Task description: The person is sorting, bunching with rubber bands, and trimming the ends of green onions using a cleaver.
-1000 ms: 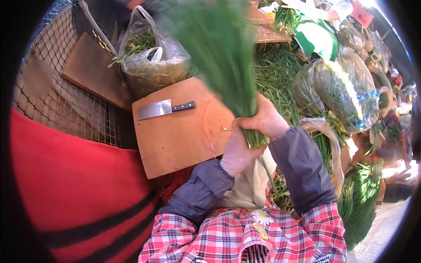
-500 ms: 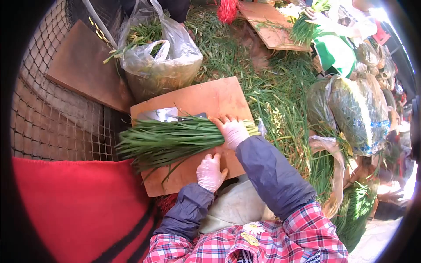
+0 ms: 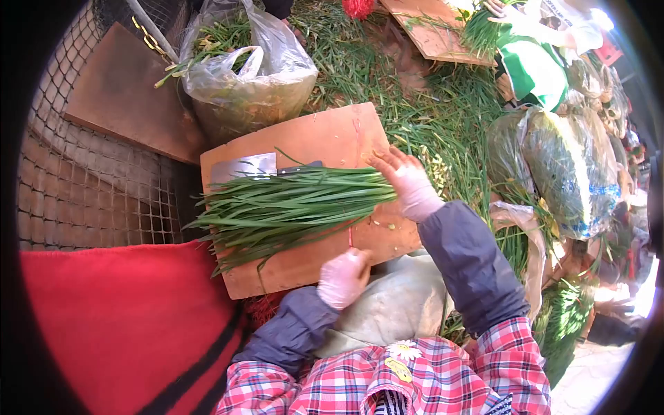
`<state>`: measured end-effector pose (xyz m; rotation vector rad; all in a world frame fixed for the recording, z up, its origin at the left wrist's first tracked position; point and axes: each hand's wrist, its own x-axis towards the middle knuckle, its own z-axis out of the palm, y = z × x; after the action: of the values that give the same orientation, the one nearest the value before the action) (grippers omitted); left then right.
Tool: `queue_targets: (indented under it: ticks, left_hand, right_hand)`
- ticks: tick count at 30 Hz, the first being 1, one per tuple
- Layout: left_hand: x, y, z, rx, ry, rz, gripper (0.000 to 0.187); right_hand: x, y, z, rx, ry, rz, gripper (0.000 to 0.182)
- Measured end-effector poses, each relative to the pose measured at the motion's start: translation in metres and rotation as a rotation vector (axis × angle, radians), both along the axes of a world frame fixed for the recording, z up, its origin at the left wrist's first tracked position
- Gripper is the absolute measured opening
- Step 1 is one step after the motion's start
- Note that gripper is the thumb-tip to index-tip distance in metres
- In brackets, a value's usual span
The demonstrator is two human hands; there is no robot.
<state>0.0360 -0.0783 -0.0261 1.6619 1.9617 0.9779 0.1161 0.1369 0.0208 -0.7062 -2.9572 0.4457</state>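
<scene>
A long bunch of green leafy stalks (image 3: 297, 200) lies across an orange-brown board (image 3: 311, 142). The fingertips of my left hand (image 3: 344, 278) are pinched at the board's near edge on a thin red string (image 3: 351, 237), which comes out from the near side of the bunch. More red string shows on the board beyond the bunch. My right hand (image 3: 408, 183) is at the right, cut end of the stalks, palm down with fingers stretched out. A cleaver (image 3: 252, 166) lies flat behind the bunch, its blade partly covered by leaves.
Beyond the board stands a clear plastic bag (image 3: 249, 90) of greens. Loose leaves (image 3: 443, 104) cover the ground. A wire mesh (image 3: 90, 180) and a red cloth (image 3: 124, 311) are at left. At upper right, a person's hand (image 3: 501, 10) holds greens near another board (image 3: 436, 34); full bags (image 3: 567, 166) stand below.
My right hand has moved right, off the stalks' upper side to their cut end. My left hand has shifted right and closed on the red string. The view has shifted slightly.
</scene>
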Motion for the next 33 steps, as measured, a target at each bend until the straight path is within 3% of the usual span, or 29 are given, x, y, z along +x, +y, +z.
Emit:
queue_targets:
  ticks: [1, 3, 6, 9, 12, 13, 15, 17, 19, 21, 23, 25, 27, 28, 31, 33]
  left_hand:
    - [-0.014, -0.001, 0.017, 0.076, -0.002, 0.046, 0.024]
    - [-0.048, 0.006, 0.036, 0.324, 0.090, 0.127, 0.030]
    - [-0.090, 0.023, 0.054, 0.367, 0.301, 0.208, 0.031]
    - [-0.107, 0.041, 0.026, 0.259, 0.415, 0.196, 0.041]
    - [-0.105, 0.050, -0.021, 0.130, 0.320, 0.201, 0.047]
    - [-0.102, 0.051, -0.030, 0.110, 0.328, 0.218, 0.048]
    - [-0.099, 0.050, -0.044, 0.072, 0.344, 0.261, 0.049]
    - [-0.098, 0.049, -0.050, 0.096, 0.344, 0.276, 0.047]
    - [-0.096, 0.050, -0.052, 0.088, 0.389, 0.280, 0.047]
    - [-0.092, 0.051, -0.051, 0.069, 0.439, 0.293, 0.048]
    - [-0.083, 0.051, -0.044, 0.051, 0.469, 0.297, 0.047]
    - [-0.079, 0.052, -0.045, 0.067, 0.471, 0.300, 0.048]
    - [-0.077, 0.051, -0.044, 0.071, 0.476, 0.292, 0.049]
    - [-0.077, 0.052, -0.043, 0.088, 0.466, 0.283, 0.049]
    - [-0.077, 0.051, -0.045, 0.125, 0.423, 0.287, 0.053]
    - [-0.078, 0.049, -0.046, 0.180, 0.409, 0.279, 0.053]
  right_hand:
    - [0.010, 0.000, 0.001, 0.051, 0.210, -0.029, 0.056]
    - [0.021, -0.012, 0.003, -0.304, 0.288, -0.190, 0.027]
    - [0.005, -0.048, 0.021, -0.328, -0.080, -0.283, 0.039]
    - [-0.025, -0.064, -0.001, -0.367, -0.237, -0.331, 0.043]
    - [-0.052, -0.075, -0.021, -0.341, -0.299, -0.417, 0.038]
    - [-0.056, -0.083, -0.032, -0.248, -0.187, -0.409, 0.035]
    - [-0.051, -0.094, -0.043, -0.280, -0.131, -0.174, 0.030]
    - [-0.034, -0.103, -0.004, -1.002, -0.038, -0.085, 0.022]
    - [-0.005, -0.101, 0.042, -1.498, -0.040, 0.004, 0.015]
    - [0.036, -0.087, 0.076, -1.488, 0.030, 0.036, 0.013]
    - [0.092, -0.067, 0.082, -1.558, 0.206, -0.163, 0.014]
    - [0.146, -0.050, 0.071, -1.481, 0.354, -0.548, 0.016]
    - [0.175, -0.038, 0.032, -0.382, -0.116, -0.647, 0.017]
    - [0.174, -0.039, 0.024, 0.074, -0.085, -0.645, 0.017]
    - [0.132, -0.044, 0.040, -0.598, 0.568, -0.727, 0.019]
    - [0.092, -0.042, 0.041, -0.509, 0.289, -0.528, 0.021]
